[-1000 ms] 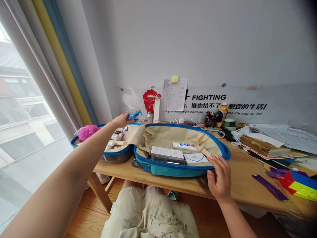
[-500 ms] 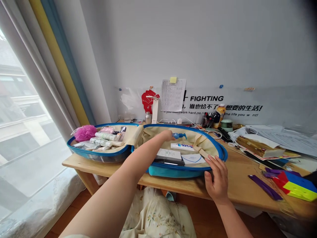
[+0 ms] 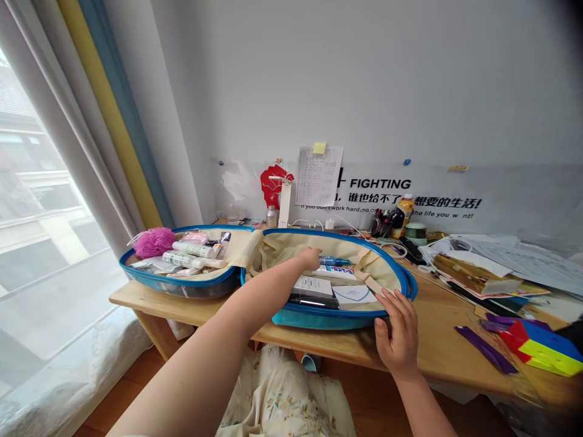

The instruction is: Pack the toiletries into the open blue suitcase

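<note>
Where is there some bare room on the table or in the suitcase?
Bare wood shows on the table between the right hand and the purple strip. In the suitcase, bare lining shows behind the blue bottle. Crowded: its left half, with tubes and a pink puff; the table's back right, with papers.

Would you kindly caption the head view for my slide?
Left hand at blue bottle inside open suitcase, right hand on suitcase rim.

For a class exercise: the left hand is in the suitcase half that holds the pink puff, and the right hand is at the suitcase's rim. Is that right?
No: the head view shows the left hand in the other half, not the pink puff's; the right hand is at the rim.
</note>
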`<state>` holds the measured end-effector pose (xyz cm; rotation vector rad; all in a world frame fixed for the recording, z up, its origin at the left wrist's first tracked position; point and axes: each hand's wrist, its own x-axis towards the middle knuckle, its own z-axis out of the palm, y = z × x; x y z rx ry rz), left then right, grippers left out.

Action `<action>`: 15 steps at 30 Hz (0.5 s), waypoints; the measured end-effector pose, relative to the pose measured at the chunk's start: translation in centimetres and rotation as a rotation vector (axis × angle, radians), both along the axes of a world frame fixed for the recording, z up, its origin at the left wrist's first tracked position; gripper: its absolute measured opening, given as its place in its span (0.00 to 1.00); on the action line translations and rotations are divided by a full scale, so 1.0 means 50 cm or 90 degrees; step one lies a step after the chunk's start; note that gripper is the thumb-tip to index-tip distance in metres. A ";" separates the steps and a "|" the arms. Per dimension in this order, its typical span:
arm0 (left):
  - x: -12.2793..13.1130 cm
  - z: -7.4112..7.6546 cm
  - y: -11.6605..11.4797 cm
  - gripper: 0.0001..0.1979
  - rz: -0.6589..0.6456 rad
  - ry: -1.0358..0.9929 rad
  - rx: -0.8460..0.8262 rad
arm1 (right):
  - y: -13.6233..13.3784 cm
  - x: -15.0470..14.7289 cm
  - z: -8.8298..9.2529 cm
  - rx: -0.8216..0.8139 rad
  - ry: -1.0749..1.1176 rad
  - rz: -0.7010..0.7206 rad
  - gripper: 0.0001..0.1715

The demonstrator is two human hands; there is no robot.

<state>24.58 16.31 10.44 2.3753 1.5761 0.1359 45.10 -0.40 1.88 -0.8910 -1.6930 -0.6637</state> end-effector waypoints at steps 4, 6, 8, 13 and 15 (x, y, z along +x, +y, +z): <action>0.002 0.005 -0.013 0.20 -0.014 -0.026 -0.006 | 0.002 0.002 0.000 0.004 -0.005 0.000 0.25; 0.002 0.011 -0.020 0.20 -0.018 -0.038 -0.003 | 0.003 0.004 -0.002 -0.001 -0.003 -0.002 0.25; -0.004 0.025 -0.023 0.21 -0.011 -0.045 0.010 | 0.004 0.005 -0.005 -0.007 0.000 -0.007 0.25; -0.084 0.094 -0.004 0.24 0.058 -0.022 0.087 | 0.007 0.006 -0.008 -0.016 0.010 -0.011 0.24; -0.161 0.126 0.003 0.24 0.097 0.021 0.120 | 0.007 0.005 -0.008 -0.009 0.008 -0.003 0.24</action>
